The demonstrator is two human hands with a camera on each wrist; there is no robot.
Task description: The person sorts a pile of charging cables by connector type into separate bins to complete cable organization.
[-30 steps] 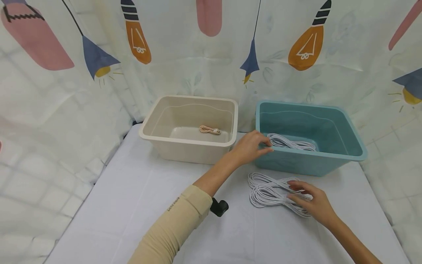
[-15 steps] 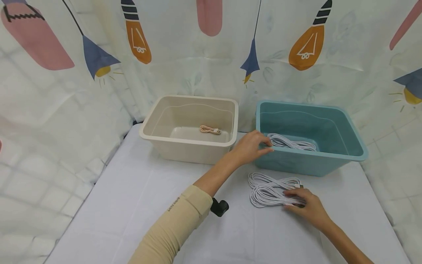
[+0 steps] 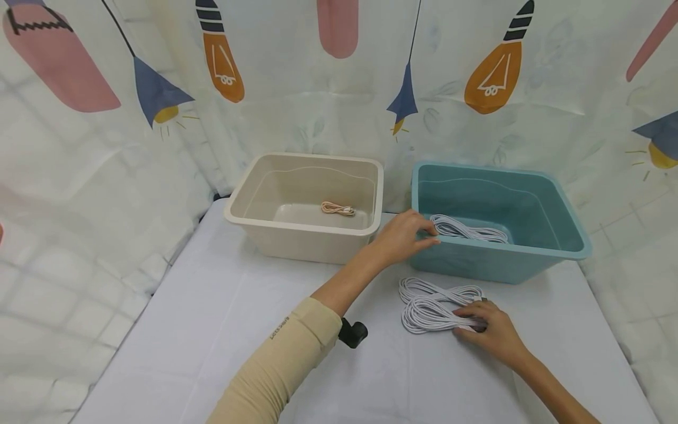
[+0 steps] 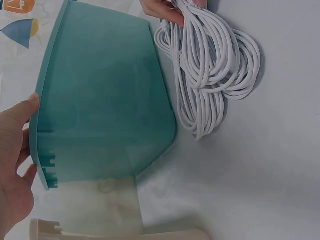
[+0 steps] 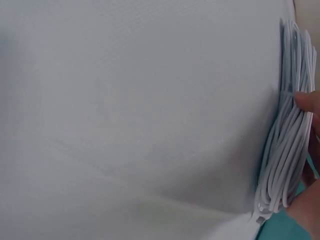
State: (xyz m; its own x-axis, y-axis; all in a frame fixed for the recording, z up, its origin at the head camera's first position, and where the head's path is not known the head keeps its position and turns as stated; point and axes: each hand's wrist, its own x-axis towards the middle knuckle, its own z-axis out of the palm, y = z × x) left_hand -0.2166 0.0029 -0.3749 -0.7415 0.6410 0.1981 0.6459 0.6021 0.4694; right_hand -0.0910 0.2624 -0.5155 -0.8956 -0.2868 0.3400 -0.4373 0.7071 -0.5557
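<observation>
Cables [image 4: 212,60], two white coils with one partly overlapping the other, lie on the bench [image 3: 212,330] just in front of the blue bin [image 3: 492,263], towards its left half. The right hand [image 3: 489,330] has its fingers curled round the right end of the nearer coil [image 3: 426,315], thumb on one side, fingertips on the other; whether they also catch the farther coil [image 3: 421,287] I cannot tell. The left hand [image 3: 405,235] pinches the blue bin's rim at its near left corner. Inside the blue bin, by its front wall, lies a third coil [image 3: 470,231]; left of the blue bin stands the beige bin [image 3: 296,241], with a pink cord [image 3: 337,208] in it. In a lift, the likeliest trouble is a snag: the overlapped loops could hook, dragging the farther coil along or leaving it spread before the blue bin. Gripped only at one end, the nearer coil may droop and fan out, then catch on the blue bin's front rim. Should the left hand pull on that corner, the blue bin, which looks light, might shift or tip.
</observation>
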